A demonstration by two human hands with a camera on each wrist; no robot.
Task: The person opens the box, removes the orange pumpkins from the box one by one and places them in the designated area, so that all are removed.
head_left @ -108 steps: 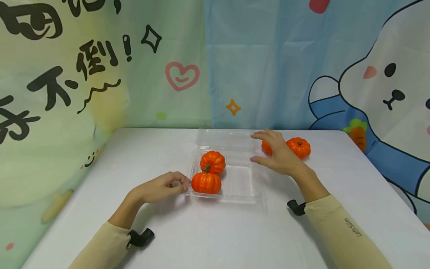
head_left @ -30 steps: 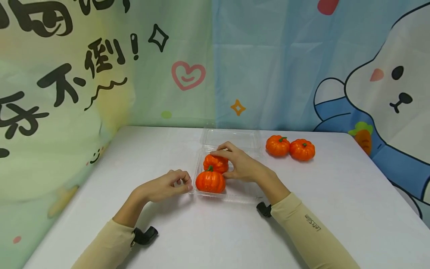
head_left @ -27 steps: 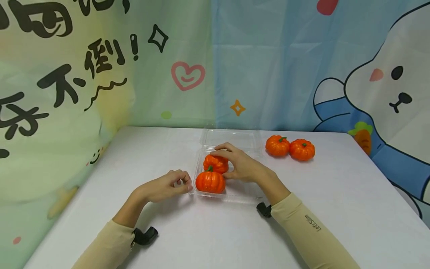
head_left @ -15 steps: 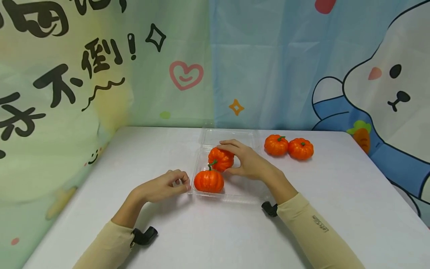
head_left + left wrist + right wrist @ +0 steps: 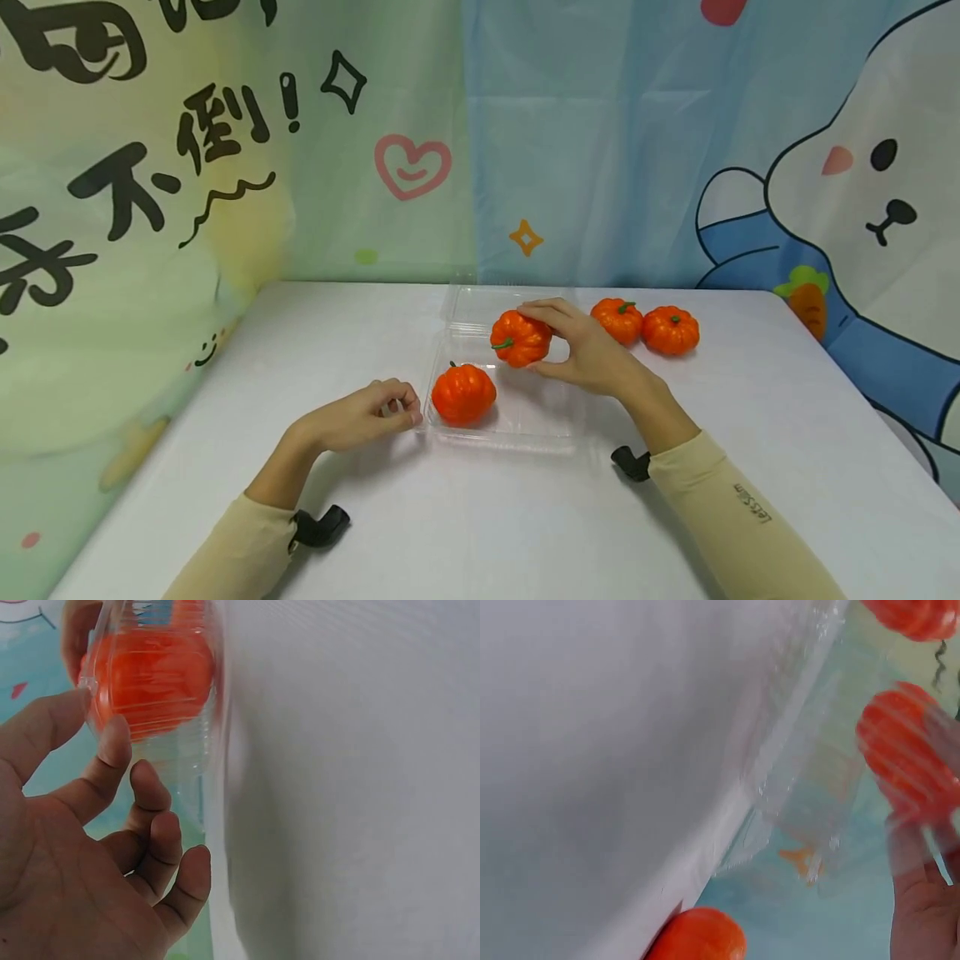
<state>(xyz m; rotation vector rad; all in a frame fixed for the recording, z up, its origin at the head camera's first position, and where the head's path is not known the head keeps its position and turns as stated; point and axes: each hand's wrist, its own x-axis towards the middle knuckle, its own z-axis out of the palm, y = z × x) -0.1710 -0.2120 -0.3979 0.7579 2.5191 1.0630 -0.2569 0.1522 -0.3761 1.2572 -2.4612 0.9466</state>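
In the head view my right hand (image 5: 588, 346) holds a small orange toy pumpkin (image 5: 517, 340) with a green stem, raised over the clear plastic box (image 5: 536, 425). Fingers lie on its far side and the thumb on its near side. Another toy pumpkin (image 5: 463, 395) sits in the box's front left part. My left hand (image 5: 363, 417) pinches the box's left rim between thumb and index finger; in the left wrist view its other fingers (image 5: 193, 877) curl loosely beside the box wall (image 5: 202, 727). Blur softens the held pumpkin (image 5: 904, 746) in the right wrist view.
Two more orange toy pumpkins, one (image 5: 617, 321) partly behind my right hand and one (image 5: 671, 331) beside it, stand at the table's back right. The box's clear lid (image 5: 480, 307) lies folded back towards the printed backdrop (image 5: 600, 150). White cloth covers the table (image 5: 480, 525).
My right hand has taken hold of the rear pumpkin in the box and lifted it up and to the right. The front pumpkin has tipped slightly. My left hand stays at the rim.
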